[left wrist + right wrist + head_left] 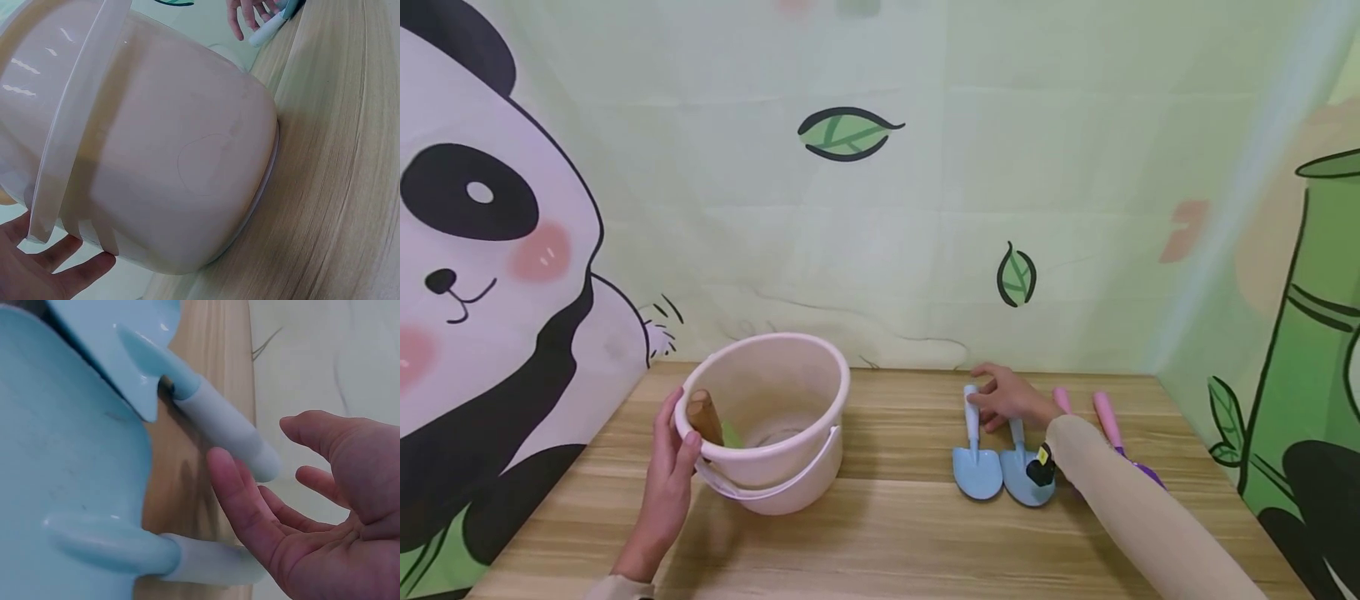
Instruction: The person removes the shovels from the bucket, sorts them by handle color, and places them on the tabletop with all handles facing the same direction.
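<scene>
My left hand point(672, 462) holds the pale pink bucket point(808, 479) at the left side of its rim, with fingers along the outer wall in the left wrist view point(187, 144). Inside the bucket stands a brown wooden-looking handle point(702, 412), beside a green piece point(730, 433). My right hand point(1011, 396) hovers over the handles of two light blue toy shovels. The left shovel point(977, 473) lies blade toward me; the right shovel point(1018, 471) is partly covered by my wrist. In the right wrist view, parted fingers point(234, 494) are close to a whitish handle point(228, 431), holding nothing.
Right of the blue shovels, two pink-handled tools lie partly behind my sleeve; one pink handle point(1107, 417) leads to a purple part point(1150, 473). The bucket's handle point(767, 492) hangs down in front. A printed cloth wall point(925, 208) rises at the wooden table's point(880, 542) back edge.
</scene>
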`<state>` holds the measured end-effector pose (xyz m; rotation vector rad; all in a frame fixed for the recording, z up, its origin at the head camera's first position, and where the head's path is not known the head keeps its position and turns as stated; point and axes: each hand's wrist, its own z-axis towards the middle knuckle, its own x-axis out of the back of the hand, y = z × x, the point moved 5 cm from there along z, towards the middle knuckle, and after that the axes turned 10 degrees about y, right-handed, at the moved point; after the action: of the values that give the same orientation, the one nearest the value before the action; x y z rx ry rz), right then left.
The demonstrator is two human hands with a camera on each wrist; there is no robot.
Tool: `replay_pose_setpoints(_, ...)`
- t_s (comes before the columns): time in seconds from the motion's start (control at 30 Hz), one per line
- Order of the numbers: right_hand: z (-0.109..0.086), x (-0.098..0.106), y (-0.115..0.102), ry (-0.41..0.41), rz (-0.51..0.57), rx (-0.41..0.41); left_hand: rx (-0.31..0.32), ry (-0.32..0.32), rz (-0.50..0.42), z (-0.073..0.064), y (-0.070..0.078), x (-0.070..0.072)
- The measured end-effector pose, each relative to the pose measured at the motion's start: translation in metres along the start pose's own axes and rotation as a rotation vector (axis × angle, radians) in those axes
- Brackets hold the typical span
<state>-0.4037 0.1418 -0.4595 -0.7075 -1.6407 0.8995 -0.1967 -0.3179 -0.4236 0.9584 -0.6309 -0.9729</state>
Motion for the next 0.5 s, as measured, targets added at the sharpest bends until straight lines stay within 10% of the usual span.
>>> replay_pose_setpoints(0.5,-0.005,0.011,-0.018,0.012,-0.065,0.067,-0.014,-0.007,-0.011,-0.001,0.002,0.0)
